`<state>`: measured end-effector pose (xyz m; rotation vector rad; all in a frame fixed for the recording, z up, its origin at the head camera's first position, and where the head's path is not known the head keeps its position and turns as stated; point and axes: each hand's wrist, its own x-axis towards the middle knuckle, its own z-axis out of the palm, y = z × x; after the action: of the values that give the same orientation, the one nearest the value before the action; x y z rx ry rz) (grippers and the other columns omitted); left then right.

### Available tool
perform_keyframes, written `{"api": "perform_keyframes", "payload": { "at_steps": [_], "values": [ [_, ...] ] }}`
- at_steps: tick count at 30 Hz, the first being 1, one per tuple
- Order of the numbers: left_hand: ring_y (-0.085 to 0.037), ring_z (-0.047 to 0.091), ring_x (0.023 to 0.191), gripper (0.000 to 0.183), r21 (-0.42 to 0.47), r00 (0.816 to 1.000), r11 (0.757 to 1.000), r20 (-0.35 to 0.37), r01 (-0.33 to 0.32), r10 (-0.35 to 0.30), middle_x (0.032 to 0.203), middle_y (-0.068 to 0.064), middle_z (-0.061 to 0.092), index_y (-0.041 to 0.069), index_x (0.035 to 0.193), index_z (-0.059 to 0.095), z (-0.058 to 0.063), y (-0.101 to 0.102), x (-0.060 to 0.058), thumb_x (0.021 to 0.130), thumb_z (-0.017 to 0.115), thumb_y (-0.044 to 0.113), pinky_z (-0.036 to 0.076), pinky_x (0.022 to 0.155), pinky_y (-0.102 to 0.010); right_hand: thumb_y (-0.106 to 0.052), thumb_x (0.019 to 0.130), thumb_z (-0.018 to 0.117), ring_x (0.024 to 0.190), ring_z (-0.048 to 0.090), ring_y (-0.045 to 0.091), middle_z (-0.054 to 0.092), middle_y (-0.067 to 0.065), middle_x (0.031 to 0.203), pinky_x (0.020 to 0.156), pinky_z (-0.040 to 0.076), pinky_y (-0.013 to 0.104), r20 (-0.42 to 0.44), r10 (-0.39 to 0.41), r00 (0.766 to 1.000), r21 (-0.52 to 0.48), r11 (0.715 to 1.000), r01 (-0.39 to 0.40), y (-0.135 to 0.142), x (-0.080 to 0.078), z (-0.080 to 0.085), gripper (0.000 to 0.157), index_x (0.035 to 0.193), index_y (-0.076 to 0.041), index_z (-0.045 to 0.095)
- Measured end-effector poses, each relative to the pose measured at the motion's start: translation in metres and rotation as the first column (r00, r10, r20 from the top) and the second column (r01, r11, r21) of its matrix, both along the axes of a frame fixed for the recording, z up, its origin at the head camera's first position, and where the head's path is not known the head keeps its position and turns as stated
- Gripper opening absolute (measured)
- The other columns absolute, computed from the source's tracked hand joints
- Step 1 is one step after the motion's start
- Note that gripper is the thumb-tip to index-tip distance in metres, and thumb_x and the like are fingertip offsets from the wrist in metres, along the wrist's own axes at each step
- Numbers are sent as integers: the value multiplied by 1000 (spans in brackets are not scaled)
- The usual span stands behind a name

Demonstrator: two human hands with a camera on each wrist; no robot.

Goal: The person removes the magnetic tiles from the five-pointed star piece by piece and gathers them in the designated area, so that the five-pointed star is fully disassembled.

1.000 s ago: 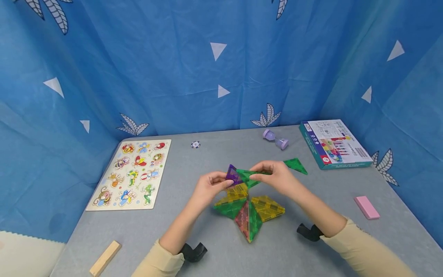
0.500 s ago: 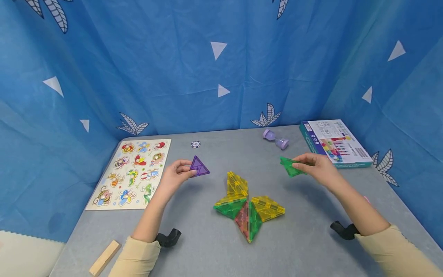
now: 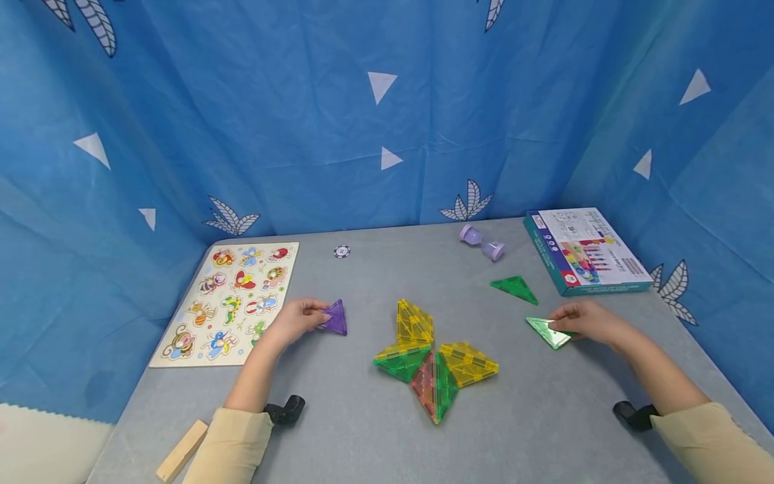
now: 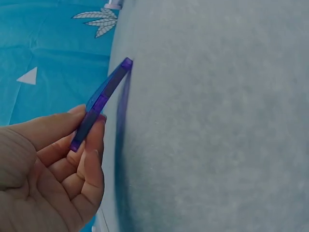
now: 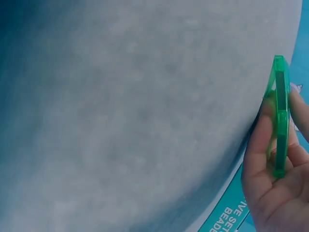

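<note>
My left hand point(image 3: 297, 318) pinches a purple triangular magnetic tile point(image 3: 336, 318) between thumb and fingers, left of centre. In the left wrist view that purple tile point(image 4: 100, 103) shows edge-on, one corner close to the tabletop. On the right, my right hand point(image 3: 585, 321) pinches a green triangular magnetic tile point(image 3: 549, 332); the right wrist view shows this green tile point(image 5: 281, 116) on its edge. Another green triangle point(image 3: 515, 289) lies flat just behind it. Between my hands sits a star-like group of tiles: yellow ones point(image 3: 416, 323) point(image 3: 468, 364), green ones point(image 3: 447, 390) and a red one point(image 3: 424, 383).
An insect peg puzzle point(image 3: 232, 306) lies at the left, with a wooden block point(image 3: 183, 450) nearer me. At the back are a poker chip point(image 3: 341, 251), a purple sand timer point(image 3: 482, 243) and a boxed bead set point(image 3: 586, 252). Blue curtains border the grey table point(image 3: 375, 444).
My hands have moved apart from above the tile group, the left carrying the purple tile leftward, the right a green tile rightward and lower. The group stays put.
</note>
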<state>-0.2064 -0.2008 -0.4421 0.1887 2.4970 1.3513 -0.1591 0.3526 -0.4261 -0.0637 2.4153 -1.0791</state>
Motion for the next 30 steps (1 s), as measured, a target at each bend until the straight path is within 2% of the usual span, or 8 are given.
{"api": "perform_keyframes", "payload": {
  "at_steps": [6,11,15,20,24,28,30],
  "values": [
    [-16,58,78,27,-84,1000,996,-26,6,-8,93,-11,67,-3,111,64,-2,0,-2,89,63,12,49,67,-31,-25,92,59,80,52,13,64,7,95,69,48,30,-30,23,999,40,999,-22,1,-1,1,37,110,8,62],
    [-23,60,94,34,-191,998,981,-57,-19,8,108,-14,65,-1,116,62,3,0,0,91,60,23,49,75,-35,-24,94,55,80,50,13,64,9,96,67,44,30,-85,92,992,90,992,-84,0,1,10,36,110,8,62],
    [-29,58,103,38,-247,997,968,-69,-43,26,114,-15,62,0,119,60,8,1,2,93,58,27,48,82,-41,-25,95,54,83,50,18,64,12,100,67,42,31,-94,124,988,128,985,-111,-1,3,19,38,111,9,61],
    [-32,56,108,43,-245,996,968,-87,-50,29,117,-17,61,1,126,55,15,6,6,93,57,28,46,87,-44,-25,96,53,86,52,21,64,15,102,70,44,33,-92,140,986,159,979,-124,-2,4,27,39,112,9,61],
    [-33,56,109,51,-211,993,977,-120,-29,3,122,-19,57,2,133,49,22,21,12,91,59,29,46,87,-46,-28,96,52,91,56,25,64,18,105,75,49,40,-97,150,984,168,977,-133,-5,6,34,43,115,11,58],
    [-31,56,110,54,-196,981,981,-189,13,-50,125,-16,56,9,136,48,30,44,24,89,63,33,45,88,-47,-33,96,52,96,57,27,62,19,110,80,49,46,-110,158,981,188,973,-136,-17,4,38,47,120,8,56],
    [-29,54,113,55,-195,969,979,-225,60,-104,127,-12,56,14,136,48,35,59,33,88,64,34,44,90,-47,-34,95,53,96,57,26,62,17,110,80,49,46,-120,170,978,191,971,-145,-27,3,39,47,121,6,56]
  ]
}}
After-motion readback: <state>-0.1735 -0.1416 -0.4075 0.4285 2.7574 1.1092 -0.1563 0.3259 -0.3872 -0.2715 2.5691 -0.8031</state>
